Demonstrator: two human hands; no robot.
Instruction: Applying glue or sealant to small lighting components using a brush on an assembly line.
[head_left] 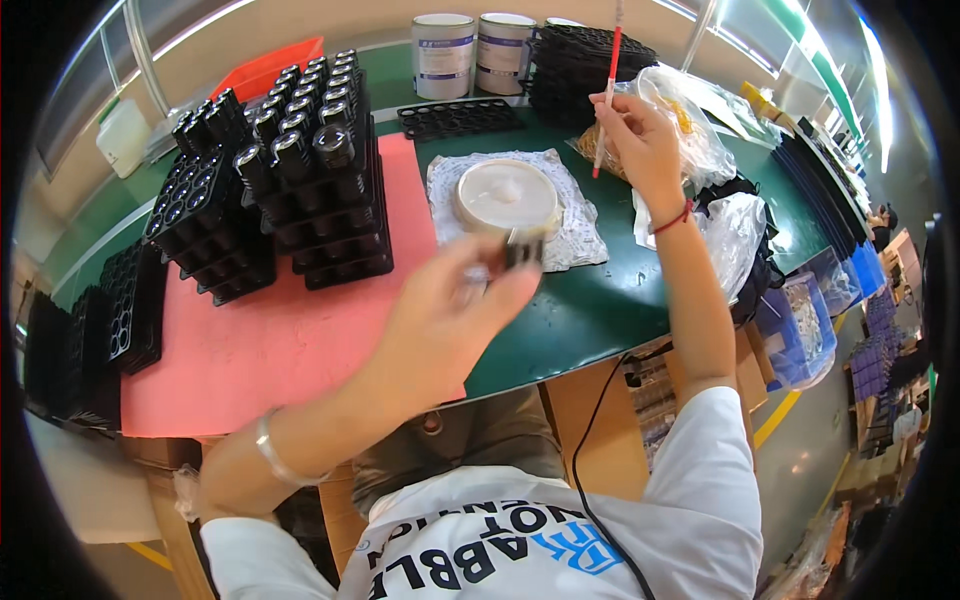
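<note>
My left hand [430, 320] is closed on a small black cylindrical part [524, 250] with a shiny side, held between thumb and fingers. It hovers at the near rim of a round pale dish [485, 200], and motion blurs it. In the dish lies a whitish lump. Under the dish a patterned white cloth [580, 240] is spread on the green tabletop. Farther right, my right hand [645, 140] is raised, pinching a thin red-and-white stick [613, 65] upright. The stick's lower end points down toward the table, right of the dish.
Stacked black trays [335, 235] holding shiny black cylindrical parts stand left on a pink sheet [270, 350]. Behind are two white cans [443, 60], a flat black tray [455, 118] and more stacked trays [585, 70]. Plastic bags [735, 240] lie right; a black cable [585, 430] hangs at the front.
</note>
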